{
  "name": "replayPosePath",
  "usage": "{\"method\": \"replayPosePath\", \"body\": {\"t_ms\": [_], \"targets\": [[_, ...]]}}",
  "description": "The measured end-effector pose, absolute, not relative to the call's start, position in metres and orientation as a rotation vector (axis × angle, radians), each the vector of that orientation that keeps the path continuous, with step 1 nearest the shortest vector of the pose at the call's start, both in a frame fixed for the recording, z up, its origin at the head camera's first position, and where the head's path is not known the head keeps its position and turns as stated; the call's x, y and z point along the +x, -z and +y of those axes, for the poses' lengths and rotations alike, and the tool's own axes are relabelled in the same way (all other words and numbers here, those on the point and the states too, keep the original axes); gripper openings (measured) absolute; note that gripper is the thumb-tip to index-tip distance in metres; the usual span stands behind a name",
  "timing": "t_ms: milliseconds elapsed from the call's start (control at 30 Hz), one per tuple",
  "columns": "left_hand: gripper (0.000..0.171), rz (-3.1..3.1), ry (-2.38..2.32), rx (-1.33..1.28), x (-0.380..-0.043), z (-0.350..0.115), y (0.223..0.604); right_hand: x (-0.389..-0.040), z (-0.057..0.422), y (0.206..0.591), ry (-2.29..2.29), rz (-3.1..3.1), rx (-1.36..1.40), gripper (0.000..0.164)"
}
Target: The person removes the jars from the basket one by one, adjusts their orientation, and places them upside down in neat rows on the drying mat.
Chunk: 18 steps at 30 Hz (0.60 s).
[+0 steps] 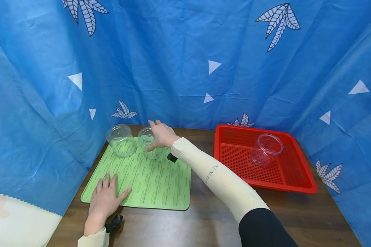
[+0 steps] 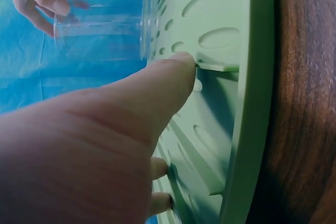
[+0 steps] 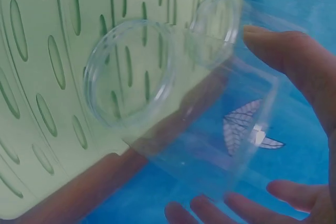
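The right hand (image 1: 161,134) reaches across to the far side of the green mat (image 1: 154,185), its fingers curled over the top of a clear cup (image 1: 149,144) that stands mouth-down on the mat; in the right wrist view the fingers (image 3: 286,51) and thumb wrap the cup's wall (image 3: 210,129) — a grasp, not a light touch. A second clear cup (image 1: 121,140) stands just beside it to the left, also inverted on the mat, near its far left corner.

The left hand (image 1: 105,197) lies flat on the near left corner of the mat, fingers straight and spread, holding nothing; the left wrist view shows the thumb tip (image 2: 178,66) pressed on the ribbed surface (image 2: 220,3).

The mat rests on a dark wooden bench (image 1: 204,219). To the right, well apart from the mat, sits a red basket (image 1: 296,178) — a third clear cup (image 1: 266,149) lies tilted on its side inside it. A blue cloth (image 1: 185,51) printed with leaves and triangles encloses the bench.
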<state>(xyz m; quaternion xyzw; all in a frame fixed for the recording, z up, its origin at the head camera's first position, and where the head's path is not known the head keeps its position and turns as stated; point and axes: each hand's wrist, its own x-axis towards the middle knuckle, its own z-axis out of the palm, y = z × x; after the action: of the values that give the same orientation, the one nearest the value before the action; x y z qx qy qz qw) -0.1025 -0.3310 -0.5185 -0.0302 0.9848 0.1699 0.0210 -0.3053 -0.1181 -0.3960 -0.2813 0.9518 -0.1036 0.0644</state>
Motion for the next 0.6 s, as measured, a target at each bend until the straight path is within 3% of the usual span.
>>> {"method": "replayPosePath", "body": {"t_ms": [600], "targets": [[0.103, 3.061, -0.551, -0.074, -0.101, -0.333, 0.521, -0.261, -0.046, 0.338, 0.662, 2.953, -1.075, 0.109]]}}
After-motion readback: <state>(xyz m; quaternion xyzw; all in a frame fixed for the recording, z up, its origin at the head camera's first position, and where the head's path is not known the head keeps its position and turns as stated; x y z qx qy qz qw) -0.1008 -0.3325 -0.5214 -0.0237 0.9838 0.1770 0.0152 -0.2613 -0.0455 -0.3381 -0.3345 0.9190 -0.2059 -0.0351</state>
